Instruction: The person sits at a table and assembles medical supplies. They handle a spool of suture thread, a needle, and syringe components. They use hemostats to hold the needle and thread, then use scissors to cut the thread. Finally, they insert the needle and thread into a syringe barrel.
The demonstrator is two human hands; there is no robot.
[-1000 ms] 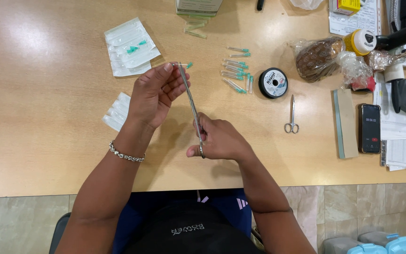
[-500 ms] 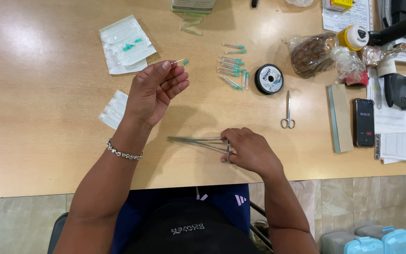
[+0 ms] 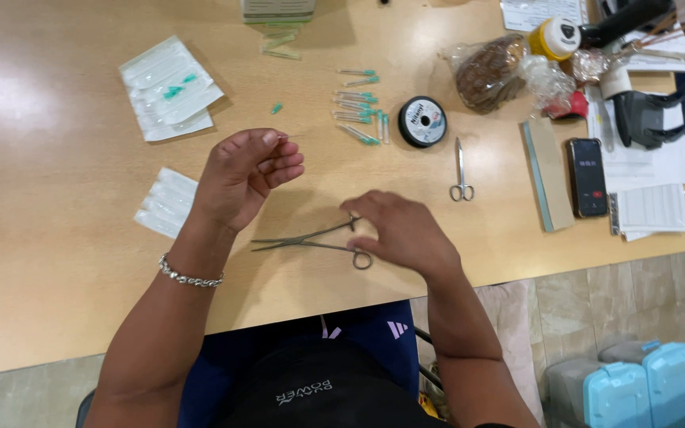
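The right hand [image 3: 402,230] hovers flat and loosely spread over the ring handles of the metal forceps [image 3: 311,239], which lie on the wooden table [image 3: 57,158] with their tips pointing toward the left hand, so the tool sits within easy reach. The left hand [image 3: 241,176] is raised, fingertips pinched together on something too fine to make out. Beyond it lie sealed white packets [image 3: 170,87]; further from the right hand are green-capped needles [image 3: 358,107], a thread spool [image 3: 422,121] and small scissors [image 3: 461,170].
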